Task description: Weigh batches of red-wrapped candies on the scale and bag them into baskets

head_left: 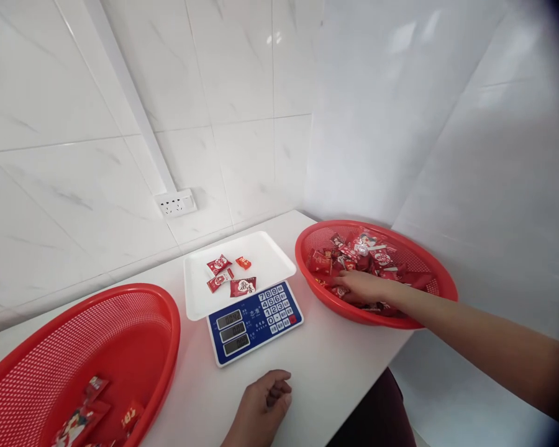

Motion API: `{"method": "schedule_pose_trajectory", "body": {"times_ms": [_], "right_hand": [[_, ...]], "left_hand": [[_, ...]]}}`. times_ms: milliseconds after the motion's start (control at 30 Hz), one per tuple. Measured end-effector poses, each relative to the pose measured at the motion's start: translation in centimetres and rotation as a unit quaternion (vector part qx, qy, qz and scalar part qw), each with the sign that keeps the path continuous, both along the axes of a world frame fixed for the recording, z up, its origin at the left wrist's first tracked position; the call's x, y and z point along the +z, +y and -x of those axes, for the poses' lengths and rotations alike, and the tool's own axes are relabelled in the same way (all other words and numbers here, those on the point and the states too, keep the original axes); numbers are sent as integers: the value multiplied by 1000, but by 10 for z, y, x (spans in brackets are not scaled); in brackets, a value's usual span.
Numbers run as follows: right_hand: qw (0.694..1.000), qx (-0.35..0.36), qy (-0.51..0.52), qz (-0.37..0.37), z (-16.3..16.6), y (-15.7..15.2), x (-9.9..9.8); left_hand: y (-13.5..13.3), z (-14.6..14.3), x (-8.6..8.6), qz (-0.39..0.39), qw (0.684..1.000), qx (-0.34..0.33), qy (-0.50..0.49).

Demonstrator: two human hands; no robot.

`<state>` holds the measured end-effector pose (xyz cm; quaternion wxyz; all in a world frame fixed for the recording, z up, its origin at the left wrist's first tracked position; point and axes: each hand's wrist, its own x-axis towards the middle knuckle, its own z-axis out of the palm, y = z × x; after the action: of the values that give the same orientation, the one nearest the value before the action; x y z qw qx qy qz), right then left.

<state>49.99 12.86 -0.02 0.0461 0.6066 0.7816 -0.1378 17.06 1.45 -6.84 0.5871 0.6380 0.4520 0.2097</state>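
My right hand [356, 285] reaches into the right red basket [447, 292], fingers down among wrapped candies [368, 261] in red, white and orange packets. Its fingertips are partly hidden by the wrappers, and I cannot tell whether they grip one. My left hand [263, 400] rests loosely curled over the table, in front of the scale, with nothing visible in it. The digital scale has a blue keypad panel [256, 320] whose top display reads about 0.042. On its white tray [265, 248] lie several candies, including a dark red packet [243, 287] and a small orange one [243, 263].
A second red basket [168, 310] stands at the left, with several candy packets [81, 425] at its bottom. The white table [326, 366] meets a tiled wall carrying a power socket [176, 203]. A smooth pale wall is behind the right basket.
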Motion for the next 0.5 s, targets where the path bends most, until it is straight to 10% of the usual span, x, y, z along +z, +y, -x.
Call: {"method": "schedule_pose_trajectory", "body": {"times_ms": [300,500], "right_hand": [[985,-113,127,-19,-5,17,34],[825,-290,484,-2,-12,13,62]], "left_hand": [[1,0,-5,-1,1000,5,-16],[2,-1,-12,3,999,22,-30]]}}
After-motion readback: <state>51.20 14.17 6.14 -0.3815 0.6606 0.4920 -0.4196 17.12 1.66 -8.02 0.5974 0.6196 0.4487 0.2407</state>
